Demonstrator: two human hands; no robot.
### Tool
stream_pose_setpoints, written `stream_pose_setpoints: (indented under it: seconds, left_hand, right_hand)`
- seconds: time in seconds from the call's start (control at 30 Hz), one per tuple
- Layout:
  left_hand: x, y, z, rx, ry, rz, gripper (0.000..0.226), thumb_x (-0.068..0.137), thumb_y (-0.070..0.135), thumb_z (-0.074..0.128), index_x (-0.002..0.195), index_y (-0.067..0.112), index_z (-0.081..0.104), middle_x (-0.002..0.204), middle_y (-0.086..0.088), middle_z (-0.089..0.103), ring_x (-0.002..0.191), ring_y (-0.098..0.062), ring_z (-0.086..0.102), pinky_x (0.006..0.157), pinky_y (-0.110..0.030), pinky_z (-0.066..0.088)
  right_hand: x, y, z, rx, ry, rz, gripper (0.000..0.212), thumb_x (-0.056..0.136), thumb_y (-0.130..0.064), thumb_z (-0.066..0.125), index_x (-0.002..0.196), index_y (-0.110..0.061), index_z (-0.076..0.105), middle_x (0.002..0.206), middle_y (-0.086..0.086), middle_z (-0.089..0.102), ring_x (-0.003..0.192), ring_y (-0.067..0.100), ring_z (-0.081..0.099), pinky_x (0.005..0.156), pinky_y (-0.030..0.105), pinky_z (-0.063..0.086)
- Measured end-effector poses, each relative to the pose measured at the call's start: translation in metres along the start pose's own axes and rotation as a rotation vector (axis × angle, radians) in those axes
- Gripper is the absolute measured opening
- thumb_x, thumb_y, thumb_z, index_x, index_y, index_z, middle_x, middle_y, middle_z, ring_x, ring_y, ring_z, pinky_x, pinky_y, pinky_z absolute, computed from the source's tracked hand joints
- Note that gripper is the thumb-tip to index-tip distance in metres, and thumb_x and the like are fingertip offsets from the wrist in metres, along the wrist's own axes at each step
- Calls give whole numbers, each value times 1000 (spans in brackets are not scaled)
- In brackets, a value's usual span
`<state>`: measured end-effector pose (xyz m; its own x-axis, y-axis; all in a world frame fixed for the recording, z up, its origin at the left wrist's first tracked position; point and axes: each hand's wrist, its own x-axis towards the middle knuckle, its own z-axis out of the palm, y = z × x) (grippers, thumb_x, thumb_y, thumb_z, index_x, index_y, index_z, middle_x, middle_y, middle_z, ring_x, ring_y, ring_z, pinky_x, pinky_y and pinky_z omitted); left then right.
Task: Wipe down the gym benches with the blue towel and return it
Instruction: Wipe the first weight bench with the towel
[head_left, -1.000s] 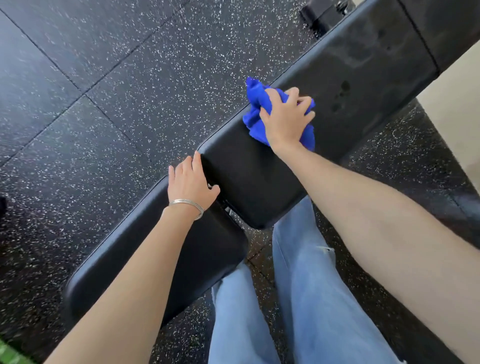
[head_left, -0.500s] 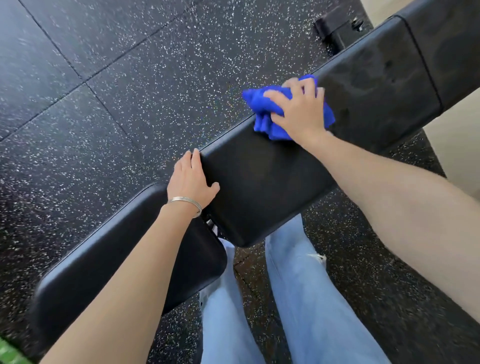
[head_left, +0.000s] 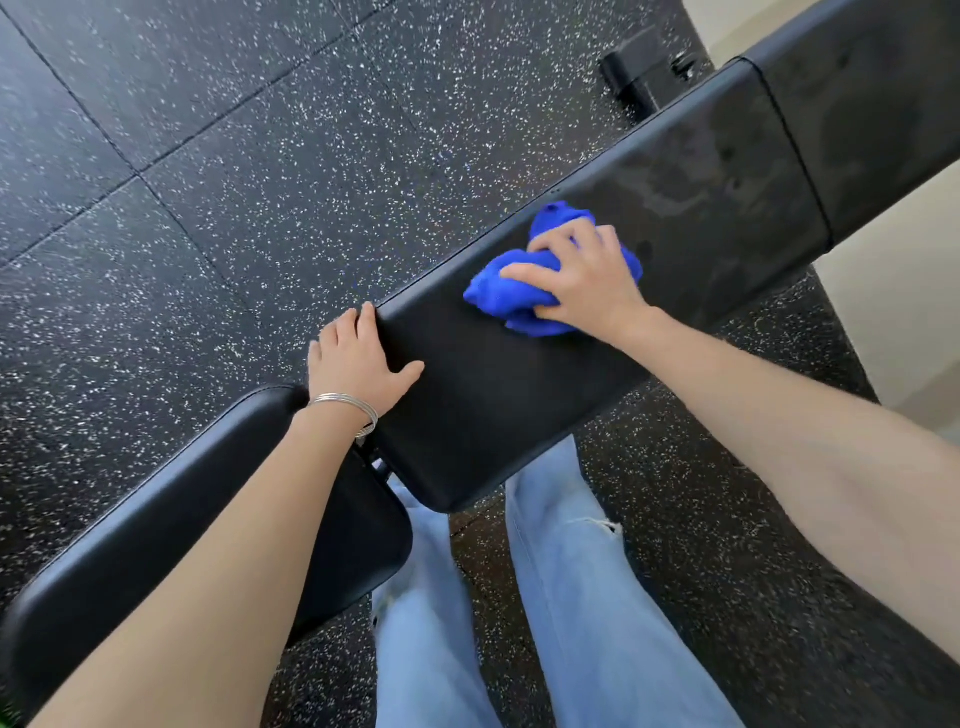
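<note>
A black padded gym bench runs diagonally through the head view: a long back pad (head_left: 519, 395) in the middle, a seat pad (head_left: 171, 525) at lower left, another pad (head_left: 872, 104) at upper right. The bunched blue towel (head_left: 506, 288) lies on the long pad under my right hand (head_left: 584, 280), which presses down and grips it. My left hand (head_left: 358, 358), a silver bangle on its wrist, rests flat at the long pad's near-left corner, fingers over the far edge, holding nothing.
Black rubber floor tiles (head_left: 260, 182) with white speckles surround the bench. A black frame foot (head_left: 639, 78) shows beyond the bench at the top. A pale wall (head_left: 893, 322) rises at right. My legs in light blue jeans (head_left: 571, 597) stand against the bench's near side.
My right hand slid the towel right along the long pad, then back toward the near side. The view drifted slightly; my left hand stayed on the pad's corner.
</note>
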<state>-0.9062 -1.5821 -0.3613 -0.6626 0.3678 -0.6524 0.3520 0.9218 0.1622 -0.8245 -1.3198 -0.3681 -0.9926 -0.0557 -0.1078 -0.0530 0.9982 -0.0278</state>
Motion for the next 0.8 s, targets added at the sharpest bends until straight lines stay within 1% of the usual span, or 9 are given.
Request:
stream_pose_setpoints:
  seconds: [0.13,0.2,0.27,0.33,0.5,0.57,0.67,0.7,0.8]
  left_hand:
    - [8,20,-2,25,10,44,93,81,58,57,149,10,15,153,-15,24,139,-35,24,116,-46,19]
    - [14,31,-3,50,5,69,94,81,58,57,148,8,14,152,-17,24,139,-35,24,116,-46,19]
    - [20,41,-5,63,-9,68,96,81,58,57,148,6,13,151,-18,25,139,-35,25,115,-46,20]
    - [26,51,-8,43,-23,61,97,80,57,59,148,6,13,149,-19,27,137,-36,27,115,-45,21]
    - [37,67,-11,46,-36,92,96,80,55,61,149,9,12,146,-19,30,133,-38,30,111,-46,26]
    - [39,71,-10,60,-34,72,97,80,56,61,149,9,12,147,-19,29,133,-39,29,109,-47,27]
    - [41,76,-8,67,-14,41,94,81,59,57,149,11,13,147,-19,30,133,-39,30,107,-50,28]
    - [42,78,-8,67,-7,38,94,81,59,56,149,11,13,147,-18,30,133,-39,30,107,-50,29]
    - [44,89,-7,70,23,35,96,81,60,56,149,8,13,147,-19,30,133,-40,30,107,-50,28]
  right_hand:
    - [-42,-4,8,145,-38,905,40,81,-30,54,120,-35,58,122,6,54,105,35,46,75,44,39]
    - [-59,-40,12,194,-32,1102,43,81,-29,58,123,-35,54,122,6,50,104,35,43,76,45,38]
    - [-64,-85,10,250,-52,1074,47,76,-29,68,120,-35,57,119,7,52,101,36,45,74,46,38]
    - [-62,-106,10,226,-56,887,49,65,-29,77,112,-34,63,111,7,58,94,37,52,71,45,41]
    - [-65,-13,3,22,96,182,43,60,-21,72,99,-36,70,95,2,67,77,30,61,59,35,42]
    - [-79,20,5,62,58,395,41,67,-21,67,105,-36,69,104,3,65,87,33,59,64,38,41]
    - [-105,21,14,241,-16,1098,45,83,-23,62,125,-37,55,122,7,51,104,35,44,80,47,38]
    - [-113,10,15,265,-24,1216,46,84,-23,62,127,-36,52,123,8,48,105,35,42,81,47,37]
    - [-130,-44,15,248,-43,1076,53,72,-23,75,121,-33,57,117,10,54,96,36,48,73,46,42]
